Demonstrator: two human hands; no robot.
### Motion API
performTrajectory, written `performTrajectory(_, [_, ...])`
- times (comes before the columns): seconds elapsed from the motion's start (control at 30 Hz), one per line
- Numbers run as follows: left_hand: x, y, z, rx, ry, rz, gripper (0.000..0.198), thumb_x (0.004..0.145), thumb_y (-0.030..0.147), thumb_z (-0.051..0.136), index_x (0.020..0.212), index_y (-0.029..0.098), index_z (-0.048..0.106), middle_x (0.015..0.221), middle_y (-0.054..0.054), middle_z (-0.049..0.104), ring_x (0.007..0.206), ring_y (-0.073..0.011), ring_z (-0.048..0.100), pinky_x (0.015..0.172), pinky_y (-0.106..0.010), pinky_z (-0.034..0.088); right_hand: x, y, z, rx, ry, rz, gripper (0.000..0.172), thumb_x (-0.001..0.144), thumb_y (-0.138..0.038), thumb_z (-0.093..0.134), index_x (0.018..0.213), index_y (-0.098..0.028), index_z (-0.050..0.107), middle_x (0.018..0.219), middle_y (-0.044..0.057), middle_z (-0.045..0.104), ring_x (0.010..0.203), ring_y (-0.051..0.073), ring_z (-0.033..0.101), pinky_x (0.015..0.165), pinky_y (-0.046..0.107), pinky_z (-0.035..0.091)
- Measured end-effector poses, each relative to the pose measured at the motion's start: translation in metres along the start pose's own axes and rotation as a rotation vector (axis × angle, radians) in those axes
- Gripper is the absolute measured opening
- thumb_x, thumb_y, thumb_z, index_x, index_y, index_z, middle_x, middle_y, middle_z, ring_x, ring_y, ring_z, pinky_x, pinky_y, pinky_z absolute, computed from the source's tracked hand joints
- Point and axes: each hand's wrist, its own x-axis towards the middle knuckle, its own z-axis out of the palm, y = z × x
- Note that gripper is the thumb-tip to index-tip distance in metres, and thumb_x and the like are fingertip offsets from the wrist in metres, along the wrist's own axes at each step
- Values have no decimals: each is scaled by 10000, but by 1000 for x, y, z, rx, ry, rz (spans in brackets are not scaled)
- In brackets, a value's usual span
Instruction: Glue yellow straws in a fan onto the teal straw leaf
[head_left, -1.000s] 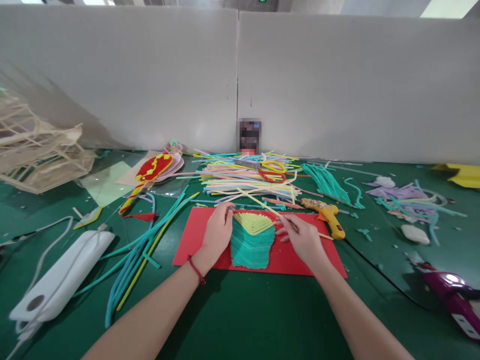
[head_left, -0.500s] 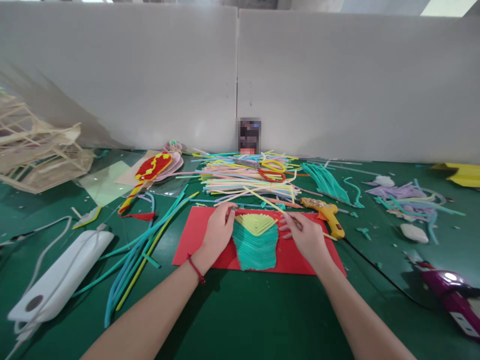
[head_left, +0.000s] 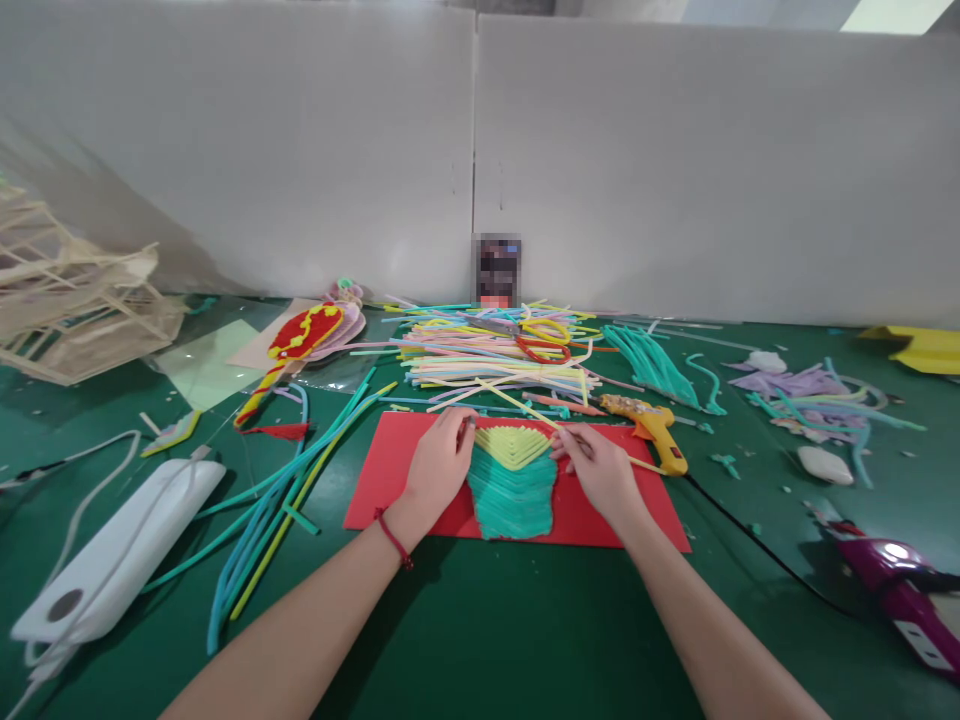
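Note:
A red card lies on the green table, bearing a shape of packed teal pipe cleaners topped by a yellow V-patterned patch. My right hand pinches a long yellow pipe cleaner, which slants up-left above the patch and sticks out to the right behind the hand. At the patch's upper left corner, my left hand rests with fingers curled and tips pressed together. Whatever those fingertips hold, if anything, is too small to make out.
Behind the card lies a heap of pastel pipe cleaners with scissors on top. A yellow glue gun sits right of the card, its cable trailing toward a purple power strip. Leftward are loose pipe cleaners and a white device.
My right hand has shifted left, carrying the yellow pipe cleaner closer to the patch. My left hand has moved very slightly right.

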Motion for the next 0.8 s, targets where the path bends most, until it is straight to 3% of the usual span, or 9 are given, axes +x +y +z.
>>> performTrajectory(0.23, [1,2,0,8,-1,-23,136,876,136,471,930,197,579,948,-60,670,882,-214,638,758,-344,505,2,5,2,14,1,0,386,823,-578,482,842,-215,613,831,80,709,727,220,676,555,293,513])
performTrajectory(0.4, [4,-2,2,-14,36,-81,134,865,135,471,897,201,583,937,-58,668,902,-218,628,804,-356,492,2,5,0,16,55,32,427,846,-606,432,850,-208,585,573,-2,601,410,132,524,418,250,410])
performTrajectory(0.47, [5,-5,3,-34,42,-114,131,859,133,472,885,197,584,925,-59,673,893,-218,630,808,-358,489,3,6,1,13,59,42,436,842,-619,425,814,-209,571,498,-31,537,380,125,490,405,244,382])
performTrajectory(0.6, [6,-9,2,-83,35,-166,140,858,136,463,860,191,591,887,-51,682,854,-210,636,773,-334,490,3,6,2,16,34,48,439,810,-636,467,780,-210,569,501,-30,534,447,134,528,454,241,406])
performTrajectory(0.8, [3,-8,-1,-173,33,-190,142,865,166,453,864,195,592,827,-23,674,774,-177,636,716,-286,484,-1,-3,-2,40,-37,76,463,800,-634,477,833,-186,592,565,-12,567,382,106,453,371,232,369])
